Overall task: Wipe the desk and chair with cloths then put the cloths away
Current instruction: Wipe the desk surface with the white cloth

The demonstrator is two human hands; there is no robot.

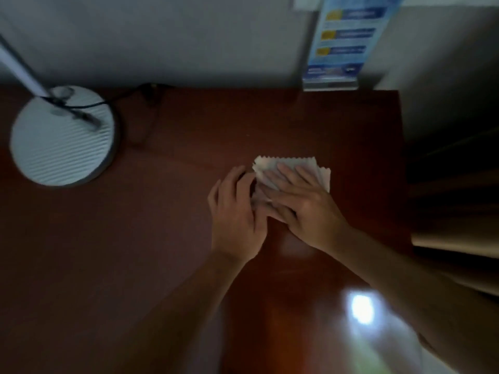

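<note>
My right hand (302,203): fingers spread flat, pressing pale cloth (293,168) onto desk (175,238). My left hand (237,211): fingers loosely bent, touching cloth's left edge; whether pinching it, cannot tell, frame blurred. Cloth appears folded, pinked edges showing beyond my fingertips. Judgement: keep palm pressure even, cloth flat, strokes overlapping. Desk's right edge near my right hand; back edge and leaflet stand (332,82) ahead. Open room to left, up to lamp base (62,136) and cable (118,98).

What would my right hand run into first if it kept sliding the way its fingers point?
Past the cloth under the right hand, only bare desk, then likely the wall; depth is unclear.
</note>
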